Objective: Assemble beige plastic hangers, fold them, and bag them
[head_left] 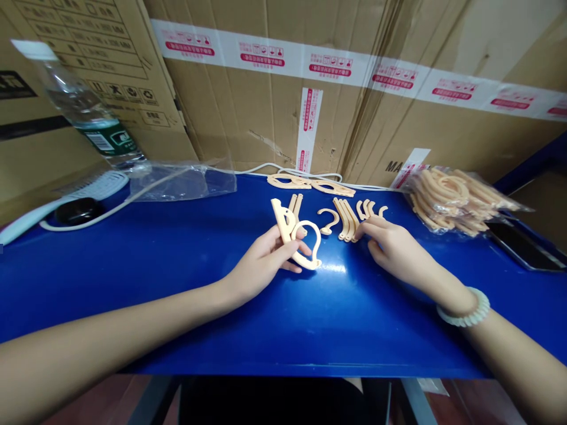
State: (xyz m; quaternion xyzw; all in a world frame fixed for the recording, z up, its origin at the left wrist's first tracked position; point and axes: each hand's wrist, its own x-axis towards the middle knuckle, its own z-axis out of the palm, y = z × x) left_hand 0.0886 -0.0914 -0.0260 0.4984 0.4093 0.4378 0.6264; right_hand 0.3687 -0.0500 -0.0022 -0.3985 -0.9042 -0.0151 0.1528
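Note:
My left hand (pixel 261 265) is closed on a peach plastic hanger piece (pixel 297 236) with a hook loop, held just above the blue table (pixel 177 283). My right hand (pixel 392 248) rests on the table with its fingertips touching a small row of curved peach hanger arms (pixel 346 219). A loose peach hook (pixel 330 219) lies between the two hands. A few more small hooks (pixel 370 208) lie just beyond my right fingers. A pale bead bracelet (pixel 465 313) circles my right wrist.
A clear bag of peach hanger parts (pixel 452 198) sits at the right, beside a dark phone (pixel 522 248). Two flat peach pieces (pixel 310 184) lie by the cardboard boxes (pixel 274 112) at the back. At the left are an empty plastic bag (pixel 177 183), a water bottle (pixel 84 112), a white cable (pixel 88 215) and a black object (pixel 80 209).

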